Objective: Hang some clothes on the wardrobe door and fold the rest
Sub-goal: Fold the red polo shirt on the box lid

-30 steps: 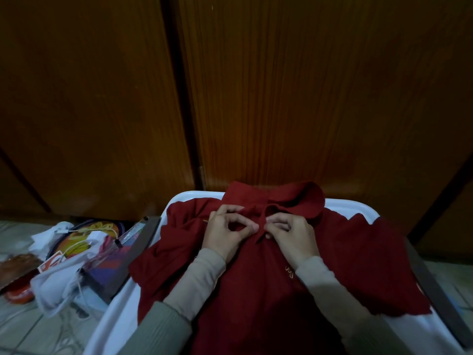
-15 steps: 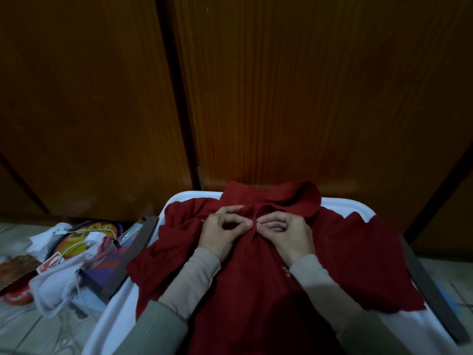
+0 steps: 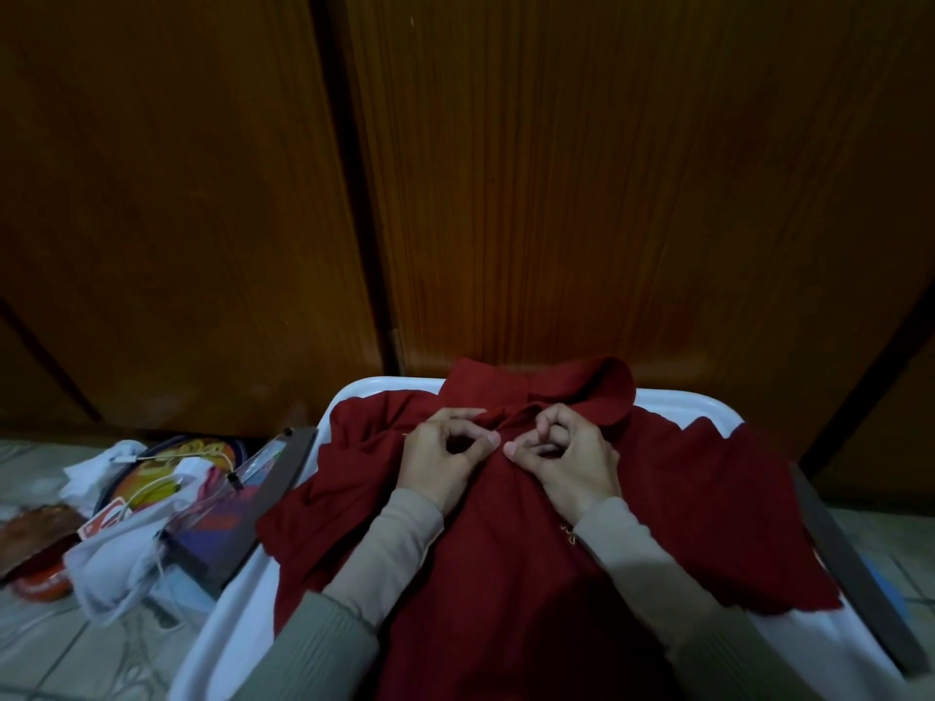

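A dark red collared shirt (image 3: 708,498) lies spread front-up on a white table (image 3: 683,399), its collar toward the brown wooden wardrobe doors (image 3: 582,194). My left hand (image 3: 445,457) pinches the shirt's placket just below the collar, thumb and forefinger curled together. My right hand (image 3: 571,452) pinches the other side of the placket, its fingertips almost touching the left hand's. Both sleeves are beige over grey-green cuffs. A small gold emblem (image 3: 567,532) shows on the shirt's chest.
On the tiled floor to the left lies a heap of white cloth, bags and cords (image 3: 126,523) with an orange round object (image 3: 40,581). Dark flat bars (image 3: 253,508) lean along both sides of the table. The wardrobe stands right behind the table.
Both hands stay at the placket under the collar; the fingers have shifted slightly, and the thumbs and forefingers now form small rings. The shirt has not moved.
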The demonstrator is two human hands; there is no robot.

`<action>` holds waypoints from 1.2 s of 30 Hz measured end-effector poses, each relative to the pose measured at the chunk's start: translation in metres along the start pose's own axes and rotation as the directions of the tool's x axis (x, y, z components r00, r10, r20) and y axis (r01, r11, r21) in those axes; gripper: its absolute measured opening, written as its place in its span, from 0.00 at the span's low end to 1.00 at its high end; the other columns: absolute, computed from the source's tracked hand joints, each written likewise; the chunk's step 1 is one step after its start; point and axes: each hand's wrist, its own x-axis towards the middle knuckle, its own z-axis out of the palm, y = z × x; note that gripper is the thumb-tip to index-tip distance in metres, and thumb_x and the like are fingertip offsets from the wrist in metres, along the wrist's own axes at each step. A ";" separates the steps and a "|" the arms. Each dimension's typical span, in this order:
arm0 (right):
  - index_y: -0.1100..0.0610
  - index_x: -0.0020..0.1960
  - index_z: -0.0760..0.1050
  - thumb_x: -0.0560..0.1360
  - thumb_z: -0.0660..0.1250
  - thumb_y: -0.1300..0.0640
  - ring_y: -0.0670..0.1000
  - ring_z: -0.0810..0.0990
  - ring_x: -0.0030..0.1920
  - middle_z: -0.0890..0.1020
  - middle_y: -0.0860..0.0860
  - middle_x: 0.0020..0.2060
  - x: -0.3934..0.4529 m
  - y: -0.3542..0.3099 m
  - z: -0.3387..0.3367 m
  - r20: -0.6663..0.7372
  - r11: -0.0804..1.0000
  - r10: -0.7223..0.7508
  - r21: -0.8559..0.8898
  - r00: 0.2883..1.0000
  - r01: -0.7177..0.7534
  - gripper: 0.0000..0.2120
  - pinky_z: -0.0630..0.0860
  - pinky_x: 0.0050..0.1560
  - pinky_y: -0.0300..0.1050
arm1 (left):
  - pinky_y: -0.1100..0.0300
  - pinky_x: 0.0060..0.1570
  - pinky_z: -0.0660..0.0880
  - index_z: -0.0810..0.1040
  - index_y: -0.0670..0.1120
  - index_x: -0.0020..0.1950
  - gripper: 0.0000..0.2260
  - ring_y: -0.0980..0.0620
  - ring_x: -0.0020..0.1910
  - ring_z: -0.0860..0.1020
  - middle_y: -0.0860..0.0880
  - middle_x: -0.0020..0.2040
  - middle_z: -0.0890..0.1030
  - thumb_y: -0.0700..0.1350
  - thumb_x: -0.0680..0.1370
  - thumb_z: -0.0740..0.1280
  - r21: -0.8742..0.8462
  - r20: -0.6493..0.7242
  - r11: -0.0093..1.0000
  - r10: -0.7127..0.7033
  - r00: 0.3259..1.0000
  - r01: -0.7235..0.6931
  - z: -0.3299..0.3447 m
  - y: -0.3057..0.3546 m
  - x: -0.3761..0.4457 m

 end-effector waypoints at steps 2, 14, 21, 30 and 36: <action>0.51 0.35 0.66 0.68 0.75 0.59 0.40 0.80 0.35 0.83 0.45 0.32 0.000 0.000 -0.001 0.008 1.000 0.000 0.004 1.000 0.000 0.16 0.69 0.62 0.48 | 0.70 0.55 0.66 0.84 0.43 0.41 0.03 0.58 0.54 0.76 0.53 0.54 0.79 0.42 0.72 0.72 0.035 -0.011 0.999 0.012 1.000 -0.011 0.000 -0.001 0.001; 0.49 0.34 0.67 0.67 0.75 0.54 0.40 0.81 0.37 0.82 0.40 0.30 0.006 0.009 -0.001 0.025 0.986 -0.020 -0.163 0.999 0.023 0.16 0.62 0.66 0.52 | 0.71 0.53 0.58 0.82 0.46 0.47 0.05 0.55 0.59 0.68 0.54 0.59 0.73 0.43 0.72 0.73 0.365 0.078 0.917 0.141 0.987 -0.160 0.001 -0.006 -0.001; 0.46 0.38 0.75 0.74 0.61 0.37 0.42 0.77 0.44 0.81 0.42 0.33 0.006 0.003 -0.004 -0.144 0.924 -0.002 -0.378 0.990 -0.053 0.14 0.59 0.60 0.46 | 0.70 0.58 0.53 0.76 0.46 0.56 0.16 0.57 0.58 0.57 0.53 0.60 0.60 0.46 0.71 0.74 0.369 0.037 0.915 0.160 0.986 -0.162 0.004 -0.009 -0.006; 0.49 0.44 0.78 0.75 0.64 0.44 0.47 0.80 0.48 0.84 0.46 0.37 0.000 0.005 -0.004 -0.280 0.880 0.008 -0.454 0.960 -0.139 0.10 0.59 0.57 0.42 | 0.57 0.61 0.68 0.74 0.44 0.60 0.17 0.54 0.51 0.68 0.50 0.50 0.67 0.43 0.73 0.72 0.282 0.118 0.946 0.130 0.984 -0.159 0.002 -0.005 -0.015; 0.52 0.49 0.76 0.74 0.67 0.49 0.46 0.80 0.48 0.84 0.45 0.37 -0.011 0.009 -0.007 -0.306 0.918 -0.034 -0.385 0.951 -0.092 0.07 0.58 0.57 0.41 | 0.66 0.45 0.64 0.70 0.48 0.65 0.18 0.60 0.40 0.69 0.57 0.41 0.71 0.41 0.76 0.67 0.299 0.190 0.939 0.114 0.975 -0.168 0.002 0.001 -0.031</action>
